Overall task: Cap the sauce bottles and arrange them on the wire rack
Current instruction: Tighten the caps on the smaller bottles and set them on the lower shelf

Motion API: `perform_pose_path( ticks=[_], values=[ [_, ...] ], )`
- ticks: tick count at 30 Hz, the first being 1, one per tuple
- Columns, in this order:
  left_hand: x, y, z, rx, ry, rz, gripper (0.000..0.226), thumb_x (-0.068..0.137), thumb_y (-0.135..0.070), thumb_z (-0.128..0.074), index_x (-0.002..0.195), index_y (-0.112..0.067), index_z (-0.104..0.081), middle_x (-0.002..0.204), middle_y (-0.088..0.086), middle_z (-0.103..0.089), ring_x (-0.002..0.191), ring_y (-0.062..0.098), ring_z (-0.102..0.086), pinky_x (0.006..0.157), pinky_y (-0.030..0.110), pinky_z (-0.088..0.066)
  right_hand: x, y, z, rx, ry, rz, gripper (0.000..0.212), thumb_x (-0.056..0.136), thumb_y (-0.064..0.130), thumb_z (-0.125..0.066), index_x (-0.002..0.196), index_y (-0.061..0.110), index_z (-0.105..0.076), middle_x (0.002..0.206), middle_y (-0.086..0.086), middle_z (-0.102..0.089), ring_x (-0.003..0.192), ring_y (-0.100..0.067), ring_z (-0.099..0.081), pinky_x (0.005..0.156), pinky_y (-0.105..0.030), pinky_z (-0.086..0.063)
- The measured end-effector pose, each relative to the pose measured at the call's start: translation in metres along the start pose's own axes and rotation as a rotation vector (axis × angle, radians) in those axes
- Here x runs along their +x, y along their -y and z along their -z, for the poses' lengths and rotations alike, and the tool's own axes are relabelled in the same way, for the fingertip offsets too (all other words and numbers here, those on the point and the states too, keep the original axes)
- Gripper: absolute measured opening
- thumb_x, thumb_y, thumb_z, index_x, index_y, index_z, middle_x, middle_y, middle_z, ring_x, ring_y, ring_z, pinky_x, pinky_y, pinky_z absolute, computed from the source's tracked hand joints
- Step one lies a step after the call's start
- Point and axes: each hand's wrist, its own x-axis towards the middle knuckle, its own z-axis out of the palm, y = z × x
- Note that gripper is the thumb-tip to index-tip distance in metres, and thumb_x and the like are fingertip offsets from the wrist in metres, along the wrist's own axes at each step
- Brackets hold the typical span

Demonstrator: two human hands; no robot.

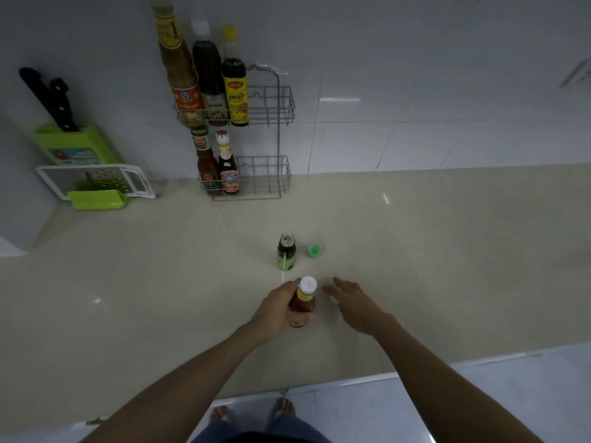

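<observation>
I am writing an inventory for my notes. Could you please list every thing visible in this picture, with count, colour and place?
counter: 1, beige
wire rack: 1, grey, two tiers, against the wall
upper-tier bottles: 3, brown and dark, left of top tier
lower-tier bottles: 2, red and dark, left of bottom tier
open bottle: 1, dark with green label, uncapped, mid-counter
green cap: 1, right of open bottle, not touching
red sauce bottle: 1, white top, held, nearest the camera
knife block: 1, green, black handles, far left
grater: 1, white and green, before knife block
left hand: grips red sauce bottle
right hand: open, beside it
</observation>
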Motion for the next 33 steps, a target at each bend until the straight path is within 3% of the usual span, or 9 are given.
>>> perform_pose_path(
  ticks=[5,8,12,15,18,23,26,29,33],
  values=[
    [0.0,0.003,0.003,-0.039,-0.014,0.003,0.045,0.056,-0.046,-0.075,0.094,-0.054,-0.052,0.1,-0.001,-0.063,0.096,0.016,-0.061,0.094,0.046,-0.051,-0.003,-0.002,-0.021,-0.08,-0.109,-0.006,0.059,0.088,-0.008,-0.038,0.143,0.012,-0.039,0.153,-0.01,-0.033,0.132,-0.035,-0.034,0.104,-0.041,-0.039],
    [0.001,0.004,0.004,-0.056,-0.024,0.005,0.052,0.055,-0.049,-0.075,0.102,-0.044,-0.054,0.103,-0.001,-0.063,0.099,0.017,-0.061,0.096,0.043,-0.05,-0.002,-0.006,-0.027,-0.065,-0.264,0.017,0.037,0.087,-0.001,-0.047,0.122,0.003,-0.057,0.124,-0.02,-0.057,0.11,-0.039,-0.052,0.086,-0.042,-0.047],
    [0.004,0.003,0.008,-0.02,-0.042,-0.01,0.042,0.065,-0.032,-0.08,0.099,-0.034,-0.055,0.098,-0.001,-0.062,0.093,0.014,-0.06,0.089,0.032,-0.051,-0.002,0.024,0.009,0.559,-0.571,-0.189,0.018,0.076,0.01,-0.069,0.092,0.011,-0.06,0.085,-0.006,-0.064,0.078,-0.023,-0.064,0.069,-0.034,-0.052],
    [0.005,-0.003,0.011,-0.02,-0.076,-0.037,0.037,0.071,-0.015,-0.077,0.096,-0.029,-0.053,0.097,0.003,-0.059,0.088,0.01,-0.057,0.08,0.017,-0.047,-0.012,0.066,0.058,1.134,-0.742,-0.134,0.014,0.081,0.007,-0.07,0.087,0.014,-0.06,0.084,-0.001,-0.067,0.08,-0.014,-0.068,0.074,-0.028,-0.056],
    [0.005,-0.014,0.017,0.013,-0.129,-0.075,0.035,0.069,-0.021,-0.074,0.081,-0.04,-0.047,0.087,-0.003,-0.057,0.076,0.006,-0.056,0.07,0.021,-0.045,-0.026,0.098,0.091,1.389,-0.683,0.072,0.007,0.087,0.005,-0.066,0.093,0.007,-0.064,0.092,-0.01,-0.07,0.093,-0.025,-0.07,0.082,-0.035,-0.057],
    [0.003,-0.03,0.03,-0.118,-0.113,-0.061,0.026,0.071,-0.011,-0.072,0.084,-0.025,-0.055,0.075,-0.005,-0.06,0.067,0.001,-0.058,0.066,0.02,-0.048,-0.03,0.112,0.102,1.279,-0.674,0.255,0.011,0.084,-0.002,-0.068,0.093,0.002,-0.067,0.106,-0.004,-0.072,0.107,-0.016,-0.066,0.084,-0.025,-0.054],
    [-0.001,-0.035,0.04,-0.198,-0.06,-0.065,0.03,0.069,-0.015,-0.072,0.096,-0.022,-0.059,0.08,-0.001,-0.064,0.079,0.012,-0.066,0.075,0.03,-0.055,-0.025,0.111,0.115,1.144,-0.624,0.29,0.011,0.082,0.002,-0.071,0.091,0.008,-0.069,0.106,0.0,-0.072,0.113,-0.008,-0.062,0.086,-0.019,-0.052],
    [-0.004,-0.039,0.052,-0.253,-0.018,-0.071,0.03,0.068,-0.015,-0.069,0.096,-0.017,-0.06,0.09,0.008,-0.066,0.088,0.019,-0.066,0.084,0.038,-0.055,-0.019,0.108,0.138,1.085,-0.454,0.357,0.008,0.082,0.006,-0.073,0.085,0.011,-0.067,0.103,-0.003,-0.071,0.109,-0.015,-0.064,0.088,-0.03,-0.054],
    [-0.011,-0.047,0.073,-0.28,0.136,-0.051,0.024,0.077,0.0,-0.065,0.097,-0.011,-0.059,0.086,-0.005,-0.064,0.076,0.006,-0.061,0.062,0.017,-0.049,-0.014,0.108,0.175,0.87,-0.216,0.457,0.007,0.085,0.011,-0.07,0.089,0.014,-0.065,0.11,0.001,-0.071,0.1,-0.018,-0.067,0.088,-0.038,-0.055]
  ],
)
